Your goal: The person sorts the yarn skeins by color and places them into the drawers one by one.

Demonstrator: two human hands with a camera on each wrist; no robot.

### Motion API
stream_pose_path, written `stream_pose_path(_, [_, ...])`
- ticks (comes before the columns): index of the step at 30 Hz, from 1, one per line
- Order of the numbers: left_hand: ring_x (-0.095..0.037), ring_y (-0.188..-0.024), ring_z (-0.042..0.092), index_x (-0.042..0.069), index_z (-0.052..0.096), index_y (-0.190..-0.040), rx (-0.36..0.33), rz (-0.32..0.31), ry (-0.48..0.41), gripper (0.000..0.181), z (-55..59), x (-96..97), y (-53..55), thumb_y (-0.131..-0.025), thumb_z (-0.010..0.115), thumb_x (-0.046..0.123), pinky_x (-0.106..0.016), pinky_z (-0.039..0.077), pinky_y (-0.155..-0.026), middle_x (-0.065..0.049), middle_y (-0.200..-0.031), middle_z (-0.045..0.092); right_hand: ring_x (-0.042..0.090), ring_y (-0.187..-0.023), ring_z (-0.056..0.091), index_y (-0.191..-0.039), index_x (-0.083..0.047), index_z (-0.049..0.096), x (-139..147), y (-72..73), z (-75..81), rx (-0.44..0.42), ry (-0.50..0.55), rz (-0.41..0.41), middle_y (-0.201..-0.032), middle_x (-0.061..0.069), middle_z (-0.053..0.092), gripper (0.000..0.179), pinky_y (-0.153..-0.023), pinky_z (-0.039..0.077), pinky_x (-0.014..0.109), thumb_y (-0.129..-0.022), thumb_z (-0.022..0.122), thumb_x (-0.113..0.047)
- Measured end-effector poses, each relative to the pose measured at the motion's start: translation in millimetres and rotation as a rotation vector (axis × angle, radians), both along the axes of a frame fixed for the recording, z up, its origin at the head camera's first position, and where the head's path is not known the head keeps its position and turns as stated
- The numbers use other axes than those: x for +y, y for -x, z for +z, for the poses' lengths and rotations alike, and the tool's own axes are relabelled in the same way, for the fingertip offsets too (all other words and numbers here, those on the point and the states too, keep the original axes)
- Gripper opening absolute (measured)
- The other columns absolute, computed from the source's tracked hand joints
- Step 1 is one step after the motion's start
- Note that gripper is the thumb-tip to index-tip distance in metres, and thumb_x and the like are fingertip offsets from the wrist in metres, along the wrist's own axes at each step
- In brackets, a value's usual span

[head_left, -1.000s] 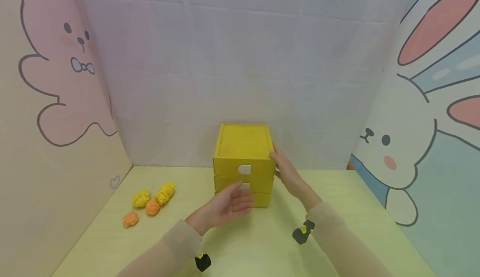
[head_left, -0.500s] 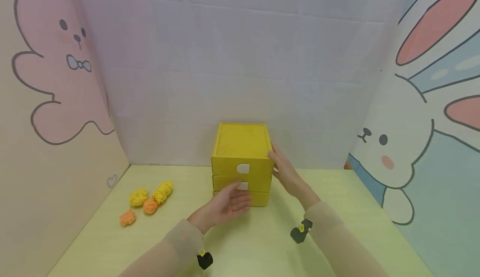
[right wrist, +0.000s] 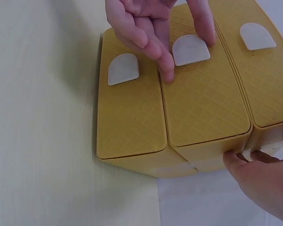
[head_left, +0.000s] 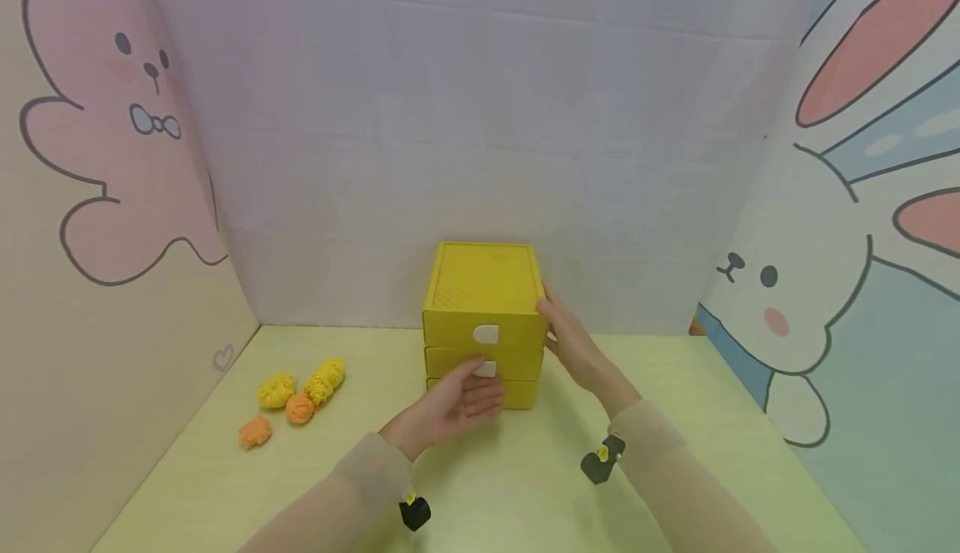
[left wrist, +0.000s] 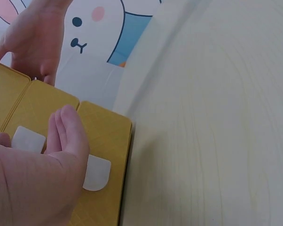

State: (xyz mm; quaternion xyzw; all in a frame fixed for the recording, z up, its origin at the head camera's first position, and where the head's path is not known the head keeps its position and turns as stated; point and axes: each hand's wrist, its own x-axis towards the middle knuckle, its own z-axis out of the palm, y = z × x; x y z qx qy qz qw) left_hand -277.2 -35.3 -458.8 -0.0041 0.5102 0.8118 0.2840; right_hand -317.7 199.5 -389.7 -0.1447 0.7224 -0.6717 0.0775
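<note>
Three-drawer yellow box stands upright at the back of the surface, near the white curtain; all three drawer fronts look flush. The person's left grip, a bare hand, is before the middle drawer, thumb and fingers spread either side of the white middle tab. It is released: fingers fairly straight, no pinch seen; whether any fingertip touches the tab cannot be told. The right grip rests along the box's right side, fingers laid against the wall, not clenched and lifting nothing.

Step in hand, as judged: bracing with the right, lining up the left on the middle tab — a pull has not begun. Next move calls for thumb and fingers to close on that tab while the right holds the box steady, lest it slide. Two yellow bundles and two orange bundles lie well apart, to the left.
</note>
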Motion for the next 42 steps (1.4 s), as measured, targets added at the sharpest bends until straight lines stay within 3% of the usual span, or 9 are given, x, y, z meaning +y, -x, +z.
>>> stream_pose_path(29, [-0.041,-0.138,0.059,-0.013,0.054,-0.144,0.078,0.013,0.041,0.068,-6.7,-0.3,3.7,-0.109,0.057,0.045,-0.043,0.052,-0.112,-0.027,-0.145,0.062,0.031,-0.165,0.003,-0.172,-0.034,0.001,0.3,0.1,-2.4,0.017,-0.002,0.003,-0.179,-0.002,-0.001,0.066,-0.13,0.012,0.062,-0.116,0.033,-0.046])
stream_pose_path(42, [-0.044,-0.14,0.056,-0.012,0.053,-0.144,0.095,0.01,0.042,0.064,-11.1,-1.4,-5.5,-0.11,0.055,0.042,-0.041,0.054,-0.11,-0.03,-0.146,0.059,0.03,-0.165,0.005,-0.172,-0.035,0.002,0.1,0.6,-3.5,0.012,0.002,-0.008,-0.179,-0.003,-0.001,0.067,-0.131,0.012,0.06,-0.116,0.035,-0.048])
